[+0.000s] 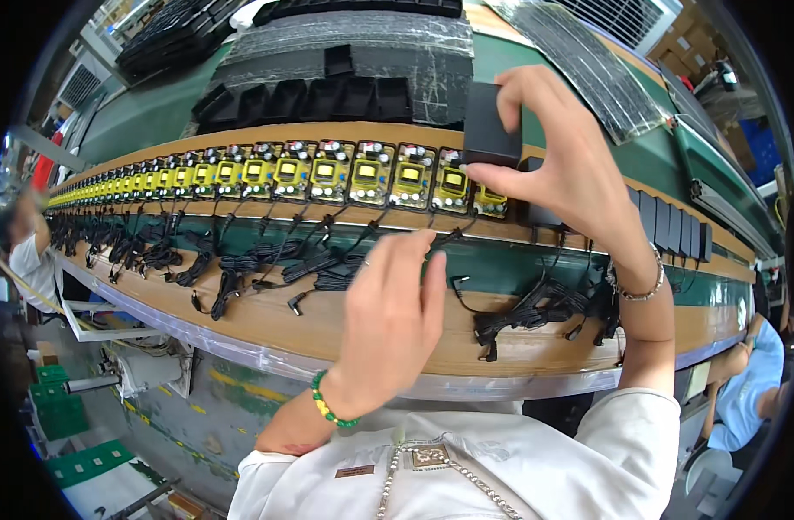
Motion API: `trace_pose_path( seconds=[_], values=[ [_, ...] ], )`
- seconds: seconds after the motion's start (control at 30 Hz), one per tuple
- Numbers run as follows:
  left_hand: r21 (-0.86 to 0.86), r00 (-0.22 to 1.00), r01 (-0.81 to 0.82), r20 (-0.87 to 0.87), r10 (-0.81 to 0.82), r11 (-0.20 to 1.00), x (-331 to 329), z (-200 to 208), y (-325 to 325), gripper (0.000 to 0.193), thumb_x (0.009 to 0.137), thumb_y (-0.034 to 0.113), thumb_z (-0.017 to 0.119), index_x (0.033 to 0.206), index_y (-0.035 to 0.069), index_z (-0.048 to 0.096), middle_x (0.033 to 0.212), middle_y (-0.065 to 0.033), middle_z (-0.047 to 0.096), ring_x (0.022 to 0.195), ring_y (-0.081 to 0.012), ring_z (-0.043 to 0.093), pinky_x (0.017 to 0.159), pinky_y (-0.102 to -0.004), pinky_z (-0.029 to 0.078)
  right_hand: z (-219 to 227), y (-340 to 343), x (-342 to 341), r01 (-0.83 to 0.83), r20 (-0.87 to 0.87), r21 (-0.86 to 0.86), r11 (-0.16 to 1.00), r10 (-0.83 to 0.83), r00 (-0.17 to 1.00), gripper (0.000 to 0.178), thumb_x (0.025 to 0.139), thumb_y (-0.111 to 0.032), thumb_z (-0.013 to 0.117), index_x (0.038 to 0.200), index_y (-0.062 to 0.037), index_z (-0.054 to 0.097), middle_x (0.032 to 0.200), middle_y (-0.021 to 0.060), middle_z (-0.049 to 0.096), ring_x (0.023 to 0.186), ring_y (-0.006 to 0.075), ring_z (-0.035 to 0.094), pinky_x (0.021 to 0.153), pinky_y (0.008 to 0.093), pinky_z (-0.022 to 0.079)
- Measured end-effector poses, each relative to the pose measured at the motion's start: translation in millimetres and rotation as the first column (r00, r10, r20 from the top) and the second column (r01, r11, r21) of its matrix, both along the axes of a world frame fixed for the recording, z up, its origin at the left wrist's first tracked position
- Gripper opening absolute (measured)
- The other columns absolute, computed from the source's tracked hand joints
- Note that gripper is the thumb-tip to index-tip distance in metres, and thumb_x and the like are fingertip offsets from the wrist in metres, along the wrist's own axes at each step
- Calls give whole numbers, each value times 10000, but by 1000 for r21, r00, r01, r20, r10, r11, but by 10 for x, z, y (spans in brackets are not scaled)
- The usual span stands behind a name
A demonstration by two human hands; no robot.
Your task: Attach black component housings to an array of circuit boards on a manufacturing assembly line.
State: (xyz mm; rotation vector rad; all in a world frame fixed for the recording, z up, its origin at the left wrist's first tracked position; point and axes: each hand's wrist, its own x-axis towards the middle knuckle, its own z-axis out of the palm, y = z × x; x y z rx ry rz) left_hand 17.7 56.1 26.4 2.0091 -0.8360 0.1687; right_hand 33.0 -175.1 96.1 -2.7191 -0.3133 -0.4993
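My right hand [579, 165] is closed on a black plastic case cover [489, 130], thumb on the near edge and fingers on the far one. The cover is raised over the right end of a long row of adapter circuit boards with yellow transformers; one such board [453, 180] lies just left of it. My left hand [392, 312] is over the near side of the bench, its thumb apart from the fingers and nothing seen in its grasp. Its fingertips are close to the thin black cables [336, 264] that hang from the boards in bundles.
Several empty black covers [349, 100] stand on a dark wrapped pad behind the row. Closed black adapters [665, 221] line up to my right. Black trays [176, 39] are stacked at the far left. Other people [33, 251] work at both ends of the bench.
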Motion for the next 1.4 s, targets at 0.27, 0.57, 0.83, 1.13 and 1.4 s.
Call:
trace_pose_path(
  seconds=[0.27,0.57,0.83,1.13,1.4],
  values=[
    [363,950,-239,281,139,901,-308,-254,-407,333,848,0,693,1151,-75,577,1074,-188,591,867,-293,565,716,-379,492,-584,-267,-45,52,-81,160,986,-40,996,545,776,-92,824,1275,-163,618,1362,111,459,1097,318,585,953,387,486],
    [161,996,-62,77,50,985,-428,-288,-890,279,879,-1,678,1132,-39,569,907,-141,590,774,-267,543,677,-387,473,-751,-699,-333,16,31,145,989,-20,999,539,808,-68,794,1299,-185,603,1403,121,421,1032,314,588,902,388,512],
    [135,873,36,-486,34,990,-592,-70,-1279,263,989,28,604,1244,68,548,617,-34,497,500,-199,445,517,-358,433,-806,-1063,-533,-33,107,176,984,14,994,524,806,-59,790,1281,-186,606,1391,130,424,969,303,598,864,374,524],
    [-579,-74,-374,-760,-646,724,-520,-101,-1312,258,1097,126,444,1303,61,585,596,13,460,487,-96,400,513,-256,415,-878,-1091,-533,-12,145,193,981,-16,989,504,800,-66,795,1255,-175,607,1347,131,437,967,308,597,848,392,533],
    [-329,41,-308,-942,-333,892,-662,61,-1374,302,1118,186,437,1260,-10,619,602,28,436,509,-75,365,613,-291,417,-855,-1101,-556,16,123,201,980,-42,992,492,790,-72,798,1235,-164,608,1340,134,440,994,309,594,856,387,535]
  ],
)
